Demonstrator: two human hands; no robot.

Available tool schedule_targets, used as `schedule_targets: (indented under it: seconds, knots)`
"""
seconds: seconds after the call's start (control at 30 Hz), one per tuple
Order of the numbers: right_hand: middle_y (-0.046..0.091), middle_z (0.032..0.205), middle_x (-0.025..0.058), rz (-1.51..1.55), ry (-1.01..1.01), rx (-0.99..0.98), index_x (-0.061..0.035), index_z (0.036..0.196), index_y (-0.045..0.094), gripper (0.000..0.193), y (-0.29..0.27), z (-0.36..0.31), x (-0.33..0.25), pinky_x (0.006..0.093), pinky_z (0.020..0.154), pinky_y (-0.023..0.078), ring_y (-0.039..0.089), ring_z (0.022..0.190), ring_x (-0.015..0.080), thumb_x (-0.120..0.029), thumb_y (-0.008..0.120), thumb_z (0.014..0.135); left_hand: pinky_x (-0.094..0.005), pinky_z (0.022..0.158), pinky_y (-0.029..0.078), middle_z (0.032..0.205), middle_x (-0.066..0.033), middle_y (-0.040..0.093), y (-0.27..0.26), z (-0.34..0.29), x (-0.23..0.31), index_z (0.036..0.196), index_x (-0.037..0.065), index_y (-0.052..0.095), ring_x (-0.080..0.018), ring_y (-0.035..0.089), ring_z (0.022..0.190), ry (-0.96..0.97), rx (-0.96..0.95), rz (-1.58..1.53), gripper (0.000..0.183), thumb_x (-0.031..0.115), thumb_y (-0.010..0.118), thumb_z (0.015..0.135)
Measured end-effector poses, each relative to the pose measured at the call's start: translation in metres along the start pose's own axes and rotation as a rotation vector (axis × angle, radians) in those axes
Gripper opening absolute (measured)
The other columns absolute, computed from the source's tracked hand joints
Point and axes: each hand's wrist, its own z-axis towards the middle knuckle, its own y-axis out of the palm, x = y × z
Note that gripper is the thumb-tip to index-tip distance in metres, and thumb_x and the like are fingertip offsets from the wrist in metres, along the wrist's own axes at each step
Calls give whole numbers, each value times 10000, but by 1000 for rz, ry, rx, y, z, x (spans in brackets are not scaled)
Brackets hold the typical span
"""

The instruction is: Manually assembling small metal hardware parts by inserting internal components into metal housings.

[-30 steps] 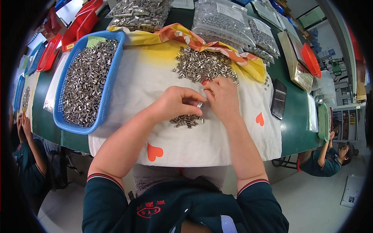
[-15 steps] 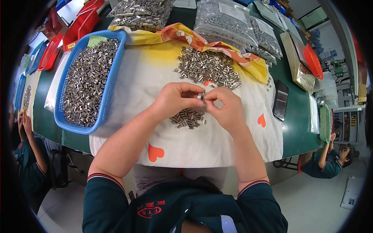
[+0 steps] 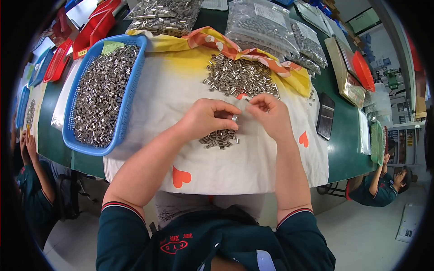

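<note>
My left hand [image 3: 205, 119] pinches a small shiny round metal piece [image 3: 234, 118] between thumb and fingertips, just above a small near heap of short metal tubes [image 3: 218, 140]. A little to its right, my right hand [image 3: 273, 118] has its fingertips closed on a tiny metal tube [image 3: 247, 100]. That hand is beside the near edge of a larger heap of similar tubes [image 3: 242, 77] on the cloth [image 3: 153, 117]. The two hands are apart, and the palms are hidden.
A blue basket [image 3: 68, 128] full of metal tubes stands at the left. Bags of metal parts [image 3: 262, 27] line the back, behind a folded yellow cloth edge [image 3: 298, 83]. A phone [image 3: 326, 116] lies at the right. Co-workers [image 3: 379, 192] sit at both sides.
My right hand has drawn away from my left, slightly right and upward toward the larger heap, with a tiny tube now at its fingertips. My left hand keeps the round piece.
</note>
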Motion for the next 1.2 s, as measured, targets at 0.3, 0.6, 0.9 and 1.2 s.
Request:
schedule_targets:
  seconds: [0.3, 0.6, 0.9, 1.2]
  knots:
    - [575, 781, 108, -684, -325, 230, -40, 810, 629, 128, 15, 9, 6, 377, 713, 416, 527, 798, 287, -80, 623, 688, -193, 657, 464, 791, 0, 592, -1, 3, -7, 985, -2, 610, -49, 542, 711, 15, 28, 18, 287, 23, 686, 710]
    - [603, 763, 61, 110, -170, 19, -23, 782, 600, 85, 11, -10, -12, 244, 637, 453, 570, 689, 145, -14, 599, 697, -183, 663, 457, 835, 6, 588, -5, 6, -8, 1029, -5, 581, -44, 535, 745, 43, 94, -198, 320, 16, 675, 723]
    - [594, 743, 53, -70, -319, 41, -26, 760, 601, 83, 16, -12, -15, 260, 616, 450, 570, 682, 159, -7, 608, 679, -179, 659, 456, 806, 1, 597, -3, 5, -9, 1009, -6, 602, -41, 534, 728, 36, 100, -168, 308, 23, 686, 715]
    - [596, 724, 50, -300, -385, 82, -15, 781, 595, 83, 17, -15, -17, 248, 627, 444, 562, 668, 128, -1, 609, 700, -218, 685, 469, 832, -29, 627, 0, 5, -10, 984, 13, 625, -70, 559, 744, 33, 150, -8, 319, 88, 722, 689]
